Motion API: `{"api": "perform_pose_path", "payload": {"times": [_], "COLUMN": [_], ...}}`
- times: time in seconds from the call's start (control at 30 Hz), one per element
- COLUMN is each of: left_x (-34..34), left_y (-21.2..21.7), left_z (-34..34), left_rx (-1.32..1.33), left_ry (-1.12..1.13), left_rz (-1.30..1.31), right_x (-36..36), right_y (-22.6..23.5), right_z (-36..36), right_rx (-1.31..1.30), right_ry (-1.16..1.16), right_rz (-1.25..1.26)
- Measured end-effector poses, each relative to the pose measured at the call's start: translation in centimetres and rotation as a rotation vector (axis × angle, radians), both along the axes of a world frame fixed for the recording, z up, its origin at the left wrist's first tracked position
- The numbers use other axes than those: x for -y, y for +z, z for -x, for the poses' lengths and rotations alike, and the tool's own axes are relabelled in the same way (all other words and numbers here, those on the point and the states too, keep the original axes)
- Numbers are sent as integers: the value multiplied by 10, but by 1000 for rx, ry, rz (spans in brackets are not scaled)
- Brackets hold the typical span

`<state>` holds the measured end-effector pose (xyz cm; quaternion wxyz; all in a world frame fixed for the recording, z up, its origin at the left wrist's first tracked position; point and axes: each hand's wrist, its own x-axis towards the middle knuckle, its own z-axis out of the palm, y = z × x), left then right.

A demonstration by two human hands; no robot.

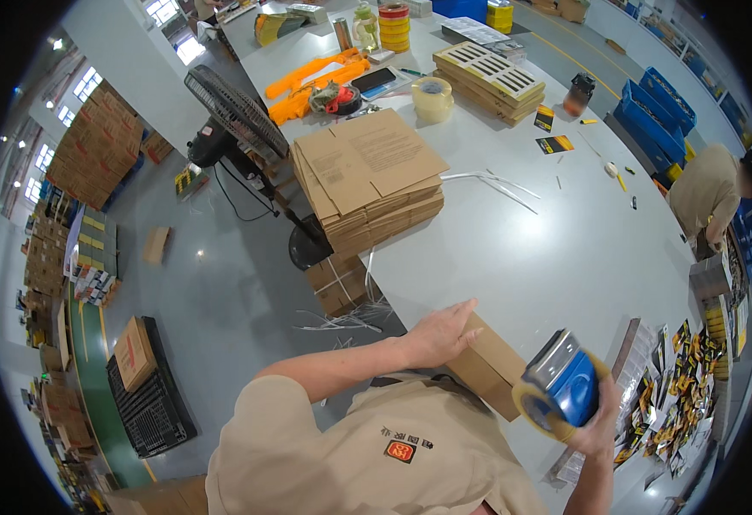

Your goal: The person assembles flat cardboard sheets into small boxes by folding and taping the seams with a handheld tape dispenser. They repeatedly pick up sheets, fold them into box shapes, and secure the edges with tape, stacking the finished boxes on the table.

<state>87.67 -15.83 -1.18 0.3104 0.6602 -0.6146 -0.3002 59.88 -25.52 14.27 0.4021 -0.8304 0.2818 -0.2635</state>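
Brown cardboard box [489,365] — small, closed

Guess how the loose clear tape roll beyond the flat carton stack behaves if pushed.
The clear tape roll lies flat on its side on the grey table, so it would probably slide, not roll. It looks light: mostly a hollow ring. Tipped on edge, it could roll toward the slatted panels.

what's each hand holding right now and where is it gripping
The right hand holds a blue tape dispenser, gripped at its lower rear. The left hand lies flat on top of a small cardboard box, pressing rather than gripping.
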Motion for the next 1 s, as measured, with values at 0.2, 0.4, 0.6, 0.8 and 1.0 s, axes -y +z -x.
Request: {"api": "perform_pose_path", "payload": {"times": [0.2,0.4,0.6,0.8,1.0], "left_x": [4,19,12,-8,6], "left_y": [9,36,83,70,30], "left_z": [6,3,13,28,25], "left_rx": [28,-392,-1169,-1119,-1213], "left_ry": [49,198,-74,24,312], "left_rz": [83,143,-518,-367,-71], "right_x": [-11,-10,-13,-16,-14], "right_y": [-21,-21,-23,-20,7], "right_z": [-11,-13,-8,-23,-26], "right_rx": [-265,-230,-286,-267,-538], "right_ry": [-4,64,54,75,27], "right_rz": [-1,89,71,149,28]}}
